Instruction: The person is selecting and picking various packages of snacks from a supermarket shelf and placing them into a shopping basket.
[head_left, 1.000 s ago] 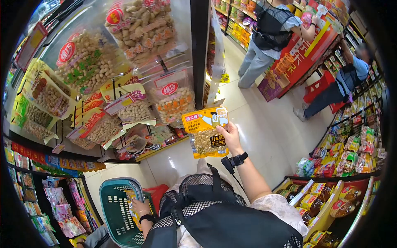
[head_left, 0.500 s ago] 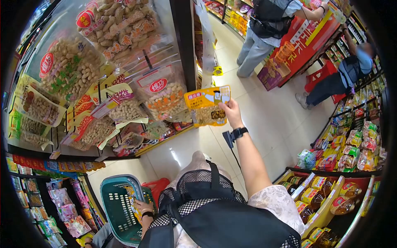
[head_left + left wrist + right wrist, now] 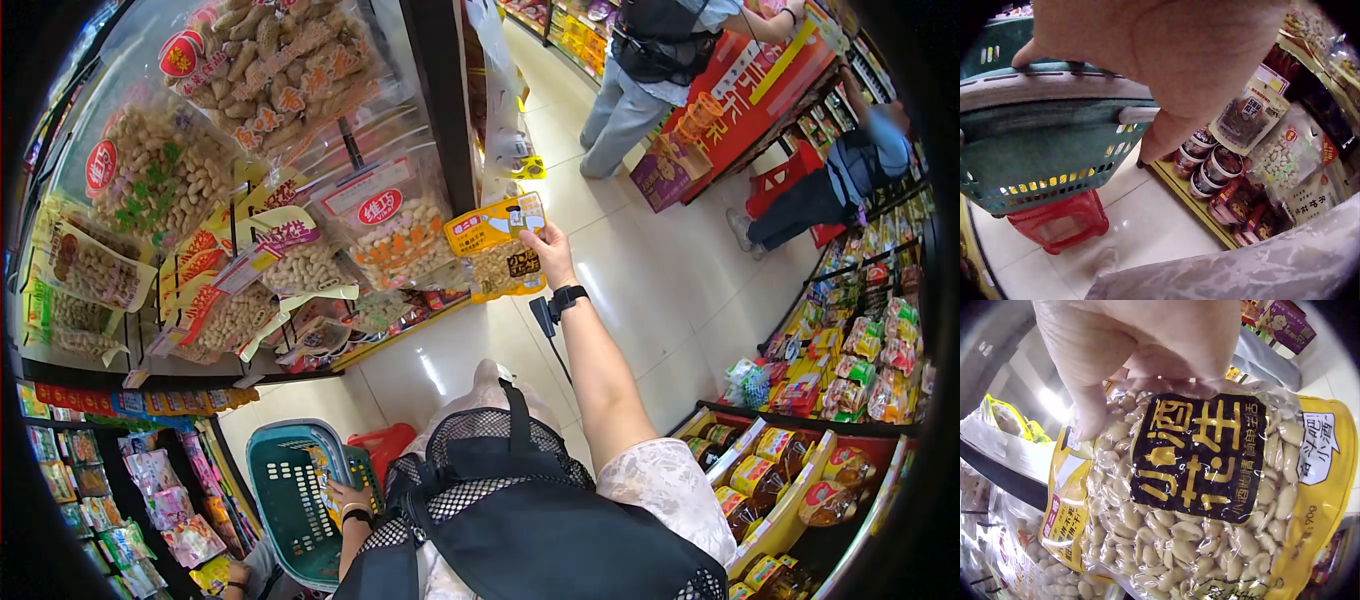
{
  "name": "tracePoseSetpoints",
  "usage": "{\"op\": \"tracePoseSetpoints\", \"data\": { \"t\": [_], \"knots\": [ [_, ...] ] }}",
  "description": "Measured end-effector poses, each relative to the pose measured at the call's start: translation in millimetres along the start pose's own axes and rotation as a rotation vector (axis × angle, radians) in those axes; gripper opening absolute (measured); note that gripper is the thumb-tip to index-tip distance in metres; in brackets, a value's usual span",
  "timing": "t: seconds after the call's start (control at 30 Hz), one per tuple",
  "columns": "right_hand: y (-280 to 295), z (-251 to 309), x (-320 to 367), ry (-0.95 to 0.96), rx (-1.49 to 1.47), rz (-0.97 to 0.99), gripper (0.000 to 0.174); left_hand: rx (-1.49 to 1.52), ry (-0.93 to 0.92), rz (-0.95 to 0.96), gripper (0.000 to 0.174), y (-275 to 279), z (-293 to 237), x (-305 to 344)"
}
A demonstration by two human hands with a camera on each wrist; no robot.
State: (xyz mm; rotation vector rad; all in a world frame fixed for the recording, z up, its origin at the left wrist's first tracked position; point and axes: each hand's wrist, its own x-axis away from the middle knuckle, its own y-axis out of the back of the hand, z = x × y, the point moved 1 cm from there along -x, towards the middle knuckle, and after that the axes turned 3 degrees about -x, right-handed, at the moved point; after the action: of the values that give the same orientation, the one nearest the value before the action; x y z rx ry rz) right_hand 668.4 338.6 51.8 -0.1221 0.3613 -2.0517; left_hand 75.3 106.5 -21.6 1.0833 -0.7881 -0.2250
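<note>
In the head view my right hand (image 3: 553,258) is stretched forward, pinching the right edge of a yellow bag of peanuts (image 3: 488,226). Close up in the right wrist view, the bag of peanuts (image 3: 1210,540) has a clear window, a black label and yellow ends; the thumb lies on its front. It overlaps the hanging peanut bags (image 3: 395,225) in the head view. Low on the left, my left hand (image 3: 350,498) grips the rim and handle of a green shopping basket (image 3: 1054,140). Yellow packets (image 3: 322,488) lie inside the basket, partly hidden by its handle.
A red plastic stool (image 3: 1060,219) stands below the basket. Shelves of snacks (image 3: 170,490) flank it on the left, and bottles (image 3: 765,480) stand at lower right. Two people, one in a black backpack (image 3: 660,45), are by a red display (image 3: 740,105) ahead.
My right hand has carried the bag of peanuts forward, away from my body, toward the end of the peanut rack. The view has shifted slightly. My left hand stays on the basket.
</note>
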Motion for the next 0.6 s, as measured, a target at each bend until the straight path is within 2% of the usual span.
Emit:
{"op": "tracePoseSetpoints", "data": {
  "t": [0.1, 0.23, 0.3, 0.53, 0.6],
  "knots": [
    [13.3, -26.0, -7.5, -0.005, 0.076, -0.017, 0.019, 0.017, -0.005, 0.008, 0.115, 0.4, 0.4, 0.6],
    [11.5, -14.8, -3.8, -0.072, 0.093, 0.037, 0.025, 0.004, 0.000, -0.007, 0.115, -0.2, 1.4, 1.7],
    [11.4, -17.6, -5.7, -0.062, 0.084, 0.032, 0.024, -0.015, -0.023, 0.071, 0.115, 10.6, -1.0, 10.6],
    [12.8, -20.0, -13.2, -0.052, 0.126, 0.024, 0.023, -0.004, -0.064, 0.042, 0.112, 12.6, -1.5, 11.9],
    [9.6, -21.1, -16.5, 0.025, 0.150, -0.036, 0.020, 0.004, -0.052, 0.071, 0.112, 18.5, -5.0, 16.4]
  ]
}}
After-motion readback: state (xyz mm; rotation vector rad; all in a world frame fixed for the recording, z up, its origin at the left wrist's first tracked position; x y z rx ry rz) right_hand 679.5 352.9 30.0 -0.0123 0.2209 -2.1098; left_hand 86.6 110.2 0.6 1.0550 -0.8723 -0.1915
